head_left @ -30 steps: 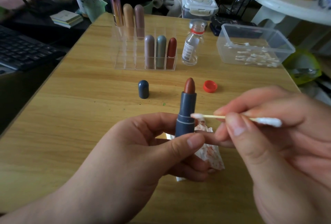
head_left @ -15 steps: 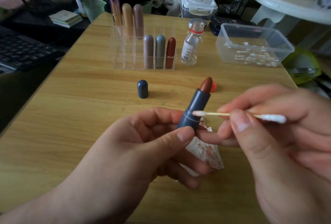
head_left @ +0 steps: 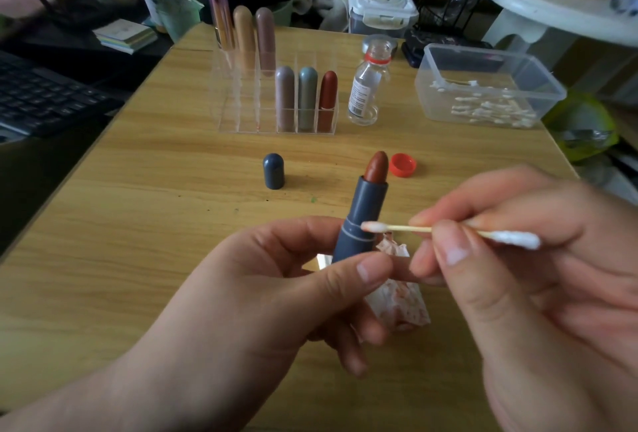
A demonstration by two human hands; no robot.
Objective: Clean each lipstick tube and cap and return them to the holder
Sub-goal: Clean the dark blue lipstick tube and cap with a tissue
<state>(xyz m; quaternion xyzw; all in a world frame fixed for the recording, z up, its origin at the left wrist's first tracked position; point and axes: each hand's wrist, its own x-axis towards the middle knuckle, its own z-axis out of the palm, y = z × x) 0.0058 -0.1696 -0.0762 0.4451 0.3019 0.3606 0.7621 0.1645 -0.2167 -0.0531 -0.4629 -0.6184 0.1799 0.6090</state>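
Left hand (head_left: 276, 286): gripped the lipstick tube (head_left: 360, 221) by its lower barrel, thumb across the front, fingers curled behind; kept a crumpled, stained tissue (head_left: 404, 300) tucked against the lower fingers.
Lipstick tube: rose nearly upright above the left thumb, leaned slightly right, reddish-brown bullet bare at the top, cap off.
Right hand (head_left: 518, 293): pinched a cotton swab (head_left: 414, 228) between thumb and forefinger, near the middle of the stick.
Cotton swab: lay roughly level; left tip touched the barrel by its pale ring, just above the left fingertips; other tip showed right of the right thumb.
Cap (head_left: 273, 171): stood dome-up on the table (head_left: 121, 224), beyond the left fingers and apart from them.
Holder (head_left: 241, 114): sat farther beyond the cap; clear, held six capped lipsticks.
Red bottle cap (head_left: 402, 165): lay beyond the right fingertips, beside the bullet as seen.
Bottle (head_left: 367, 90): stood uncapped, just right of the holder.
Plastic box (head_left: 483, 86): sat well beyond the right fingers, swabs inside.
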